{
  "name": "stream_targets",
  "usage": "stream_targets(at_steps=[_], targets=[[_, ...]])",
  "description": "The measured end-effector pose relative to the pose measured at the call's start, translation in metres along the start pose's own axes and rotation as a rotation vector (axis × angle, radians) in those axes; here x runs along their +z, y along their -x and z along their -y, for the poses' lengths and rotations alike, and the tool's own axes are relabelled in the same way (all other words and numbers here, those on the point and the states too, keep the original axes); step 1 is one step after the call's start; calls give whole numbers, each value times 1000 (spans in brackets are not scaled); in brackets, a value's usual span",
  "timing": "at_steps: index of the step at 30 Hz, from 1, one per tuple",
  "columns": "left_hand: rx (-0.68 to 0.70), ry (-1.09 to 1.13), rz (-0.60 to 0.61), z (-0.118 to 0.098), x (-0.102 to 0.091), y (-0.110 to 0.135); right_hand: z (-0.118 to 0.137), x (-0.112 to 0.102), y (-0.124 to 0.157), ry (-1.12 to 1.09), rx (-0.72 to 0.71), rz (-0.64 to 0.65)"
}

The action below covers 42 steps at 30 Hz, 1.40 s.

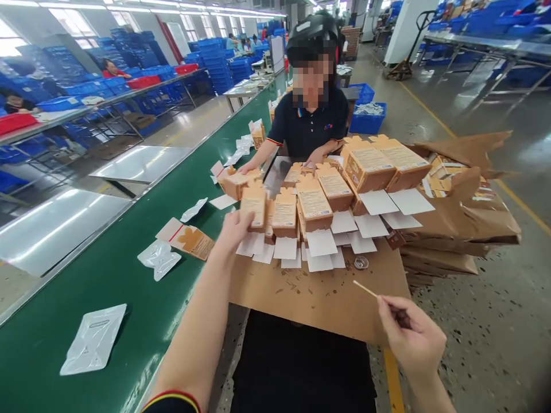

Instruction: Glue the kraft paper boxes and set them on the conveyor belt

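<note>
My left hand (pixel 235 228) reaches forward and grips the lower edge of a small orange carton (pixel 253 207) at the near-left end of a row of open cartons (pixel 314 203) with white flaps. The cartons stand on a brown cardboard sheet (pixel 318 292). My right hand (pixel 411 335) is pinched on a thin wooden stick (pixel 365 288) that points up and left over the sheet. A small round cap (pixel 361 263) lies near the stick's tip.
A person in a dark polo (pixel 310 123) sits opposite, hands on cartons. A green conveyor (pixel 107 287) runs on my left with clear pouches (pixel 93 339), a flat carton (pixel 186 238) and white slips. Flattened brown boxes (pixel 465 218) pile at right. Blue crates fill the background.
</note>
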<state>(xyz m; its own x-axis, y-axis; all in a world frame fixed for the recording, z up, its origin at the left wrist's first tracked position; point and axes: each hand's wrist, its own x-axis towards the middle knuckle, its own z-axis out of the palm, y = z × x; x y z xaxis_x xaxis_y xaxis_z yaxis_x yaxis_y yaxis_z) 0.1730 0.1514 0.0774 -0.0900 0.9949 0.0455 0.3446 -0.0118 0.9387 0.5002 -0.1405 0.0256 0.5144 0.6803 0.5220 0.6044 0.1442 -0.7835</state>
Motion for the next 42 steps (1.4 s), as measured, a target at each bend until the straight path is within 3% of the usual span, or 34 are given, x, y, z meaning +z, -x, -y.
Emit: stream_targets(at_steps=[3, 7, 10, 13, 18, 20, 22, 26, 29, 34, 38, 42], targets=[[-71, 197, -43, 10, -32, 50, -27, -10, -21, 169, 15, -21], [-239, 439, -14, 34, -57, 128, -54, -3, -46, 304, 34, 135], [-406, 485, 36, 59, -50, 170, -64, 10, -57, 328, 13, 249], [-455, 518, 64, 80, -28, 192, -70, 17, -64, 341, -6, 317], [-349, 475, 52, 91, 3, 191, -65, 8, -54, 312, -28, 217], [-332, 464, 68, 90, 6, 186, -53, 6, -36, 207, -45, 168], [-335, 457, 106, 90, 5, 183, -34, 11, -10, 53, -39, 205], [-330, 450, 118, 90, 2, 184, 8, 48, 43, -113, 28, 376], [-304, 443, 101, 89, 4, 186, 26, 82, 64, -194, 4, 462], [-288, 432, 104, 85, 6, 188, 22, 111, 70, -224, -29, 556], [-296, 433, 90, 84, 9, 189, 13, 111, 71, -190, 2, 575], [-286, 429, 85, 84, 16, 190, 11, 104, 71, -153, 27, 508]])
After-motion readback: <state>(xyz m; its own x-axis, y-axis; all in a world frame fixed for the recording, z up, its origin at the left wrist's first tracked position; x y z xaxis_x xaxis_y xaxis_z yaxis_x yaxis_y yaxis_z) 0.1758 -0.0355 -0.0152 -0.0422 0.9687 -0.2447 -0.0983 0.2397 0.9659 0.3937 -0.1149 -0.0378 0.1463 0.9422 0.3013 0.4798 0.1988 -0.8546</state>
